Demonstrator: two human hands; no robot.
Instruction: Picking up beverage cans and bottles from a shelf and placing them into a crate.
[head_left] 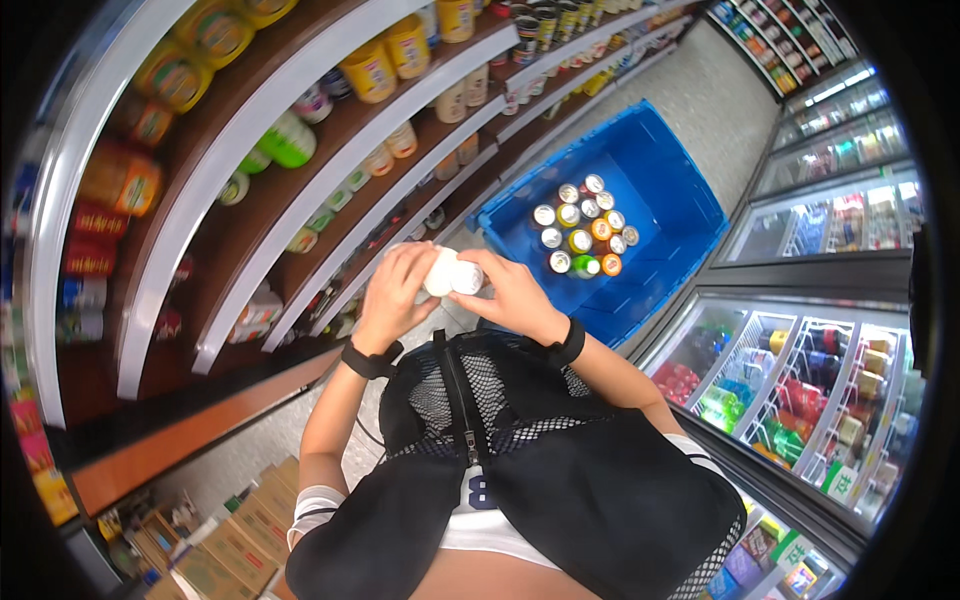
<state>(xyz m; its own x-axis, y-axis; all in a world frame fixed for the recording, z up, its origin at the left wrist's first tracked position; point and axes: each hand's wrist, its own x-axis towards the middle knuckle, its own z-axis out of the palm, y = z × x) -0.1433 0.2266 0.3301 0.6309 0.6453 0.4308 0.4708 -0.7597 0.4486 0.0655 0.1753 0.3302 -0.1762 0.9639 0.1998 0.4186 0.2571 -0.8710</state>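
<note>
A white bottle (pixel 441 272) with a round white cap (pixel 466 278) is held in front of my chest. My left hand (pixel 396 296) wraps round its body from the left. From the right, the fingers and thumb of my right hand (pixel 517 300) close about the capped end. Past my hands, a large blue crate (pixel 672 165) stands on the floor. Several drink cans (pixel 580 240) are grouped upright inside it, tops showing, among them a bottle with a green body and white cap (pixel 586 266). Both wrists wear black bands.
Tiered store shelves (pixel 270 80) run along the left, stocked with jars, tubs and cups. Glass-doored coolers (pixel 770 370) full of drinks line the right side. Cardboard boxes (pixel 250 530) lie on the floor at the lower left. Another stocked shelf (pixel 785 40) stands at the far end.
</note>
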